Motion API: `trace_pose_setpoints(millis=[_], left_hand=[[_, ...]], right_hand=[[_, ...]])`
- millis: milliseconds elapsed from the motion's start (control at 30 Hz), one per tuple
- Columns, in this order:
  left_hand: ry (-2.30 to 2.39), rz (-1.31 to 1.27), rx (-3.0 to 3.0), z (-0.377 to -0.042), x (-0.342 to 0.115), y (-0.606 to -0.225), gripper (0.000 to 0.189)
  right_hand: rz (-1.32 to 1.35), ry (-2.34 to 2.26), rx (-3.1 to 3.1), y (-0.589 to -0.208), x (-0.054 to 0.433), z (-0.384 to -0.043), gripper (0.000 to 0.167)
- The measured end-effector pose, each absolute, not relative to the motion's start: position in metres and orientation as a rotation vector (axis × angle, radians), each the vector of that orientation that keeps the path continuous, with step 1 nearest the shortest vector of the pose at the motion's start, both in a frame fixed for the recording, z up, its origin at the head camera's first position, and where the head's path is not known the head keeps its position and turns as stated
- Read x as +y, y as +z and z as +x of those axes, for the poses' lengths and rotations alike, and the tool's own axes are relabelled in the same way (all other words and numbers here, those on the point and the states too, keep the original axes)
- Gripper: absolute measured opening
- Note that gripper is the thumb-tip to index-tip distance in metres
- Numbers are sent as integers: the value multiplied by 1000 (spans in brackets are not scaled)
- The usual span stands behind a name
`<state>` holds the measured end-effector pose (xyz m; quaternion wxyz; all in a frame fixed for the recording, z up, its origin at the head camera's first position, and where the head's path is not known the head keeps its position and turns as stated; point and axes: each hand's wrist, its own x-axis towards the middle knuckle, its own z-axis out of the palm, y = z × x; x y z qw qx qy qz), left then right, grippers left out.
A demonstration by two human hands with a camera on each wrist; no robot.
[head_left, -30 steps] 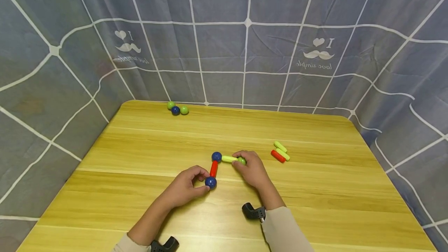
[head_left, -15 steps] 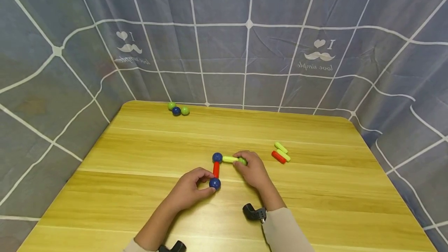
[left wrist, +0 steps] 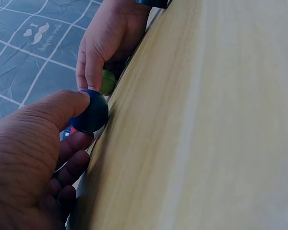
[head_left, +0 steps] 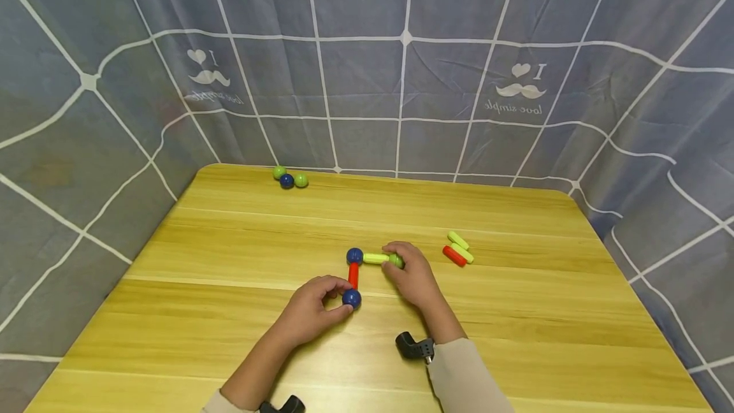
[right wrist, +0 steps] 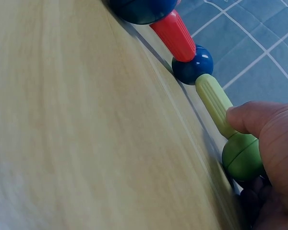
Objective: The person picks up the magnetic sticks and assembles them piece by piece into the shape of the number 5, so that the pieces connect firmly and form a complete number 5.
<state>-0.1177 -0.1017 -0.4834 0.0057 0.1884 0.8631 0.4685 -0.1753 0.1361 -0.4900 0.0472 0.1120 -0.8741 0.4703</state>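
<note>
On the wooden table lies a bent chain of balls and rods. My left hand [head_left: 314,312] pinches the near blue ball [head_left: 352,299] between thumb and fingers, as the left wrist view also shows. From that ball a red rod [head_left: 353,276] runs away to a corner blue ball [head_left: 355,256]. A yellow-green rod [head_left: 375,259] leads right from the corner to a green ball [right wrist: 242,157]. My right hand [head_left: 411,275] grips this green end, its thumb lying on the rod in the right wrist view; its other fingers are partly hidden there.
Two yellow-green rods [head_left: 458,240] and a loose red rod [head_left: 454,255] lie together right of my right hand. At the table's far left edge sit two green balls [head_left: 301,180] and a blue ball [head_left: 287,181]. A grey curtain [head_left: 367,81] surrounds the table [head_left: 229,241].
Between the first frame and the second, my left hand shifted the near blue ball slightly right, so the red rod stands straighter. My right hand stays on the green end.
</note>
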Motion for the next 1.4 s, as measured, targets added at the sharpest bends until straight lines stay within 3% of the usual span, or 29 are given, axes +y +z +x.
trace_pose_setpoints(millis=[933, 1400], left_hand=[[1446, 582, 2723, -119, -101, -483, 23], [1418, 600, 2747, -119, -99, -485, 23]], right_hand=[[207, 1538, -2642, -482, 142, -175, 30], [47, 1418, -2698, -455, 192, -162, 35]])
